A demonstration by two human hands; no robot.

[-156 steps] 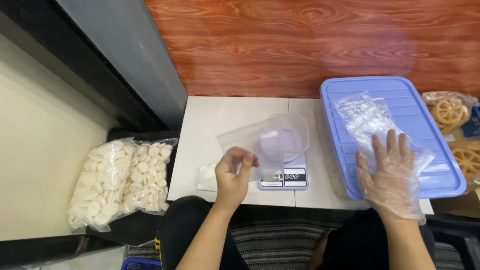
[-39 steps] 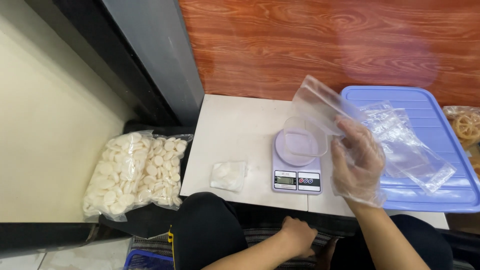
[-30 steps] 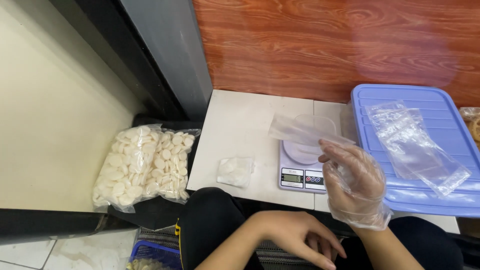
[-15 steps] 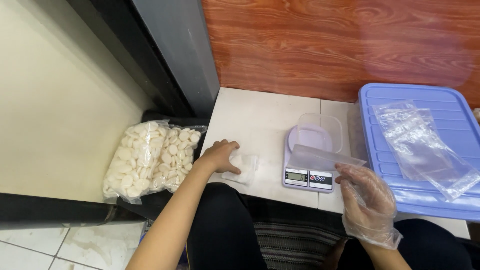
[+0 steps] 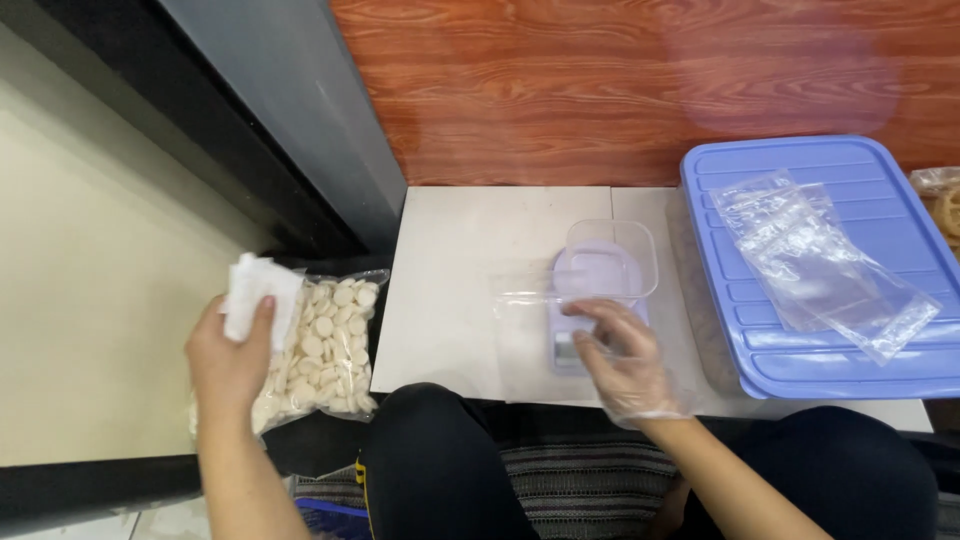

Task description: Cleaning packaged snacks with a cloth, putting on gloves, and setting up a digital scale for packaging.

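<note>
Head view: both hands in frame, working apart.
Left hand (image 5: 228,360): bare, out to the left, fingers closed on a small white glove or wad (image 5: 255,298), raised over the bag of white discs (image 5: 318,345).
Right hand (image 5: 622,358): in a clear glove, pinching the empty clear bag (image 5: 530,335) at its top right edge; the bag hangs over the near part of the white table (image 5: 460,270), covering the scale (image 5: 572,330) face.
Scale: clear tub (image 5: 610,262) sits on it, looks empty.
Far right: blue lid (image 5: 880,365) carrying spare clear bags (image 5: 815,260).
Risk 1: one-edge pinch, so the bag may sag shut or slip.
Risk 2: bag brushing the tub could nudge it, skewing any reading.
</note>
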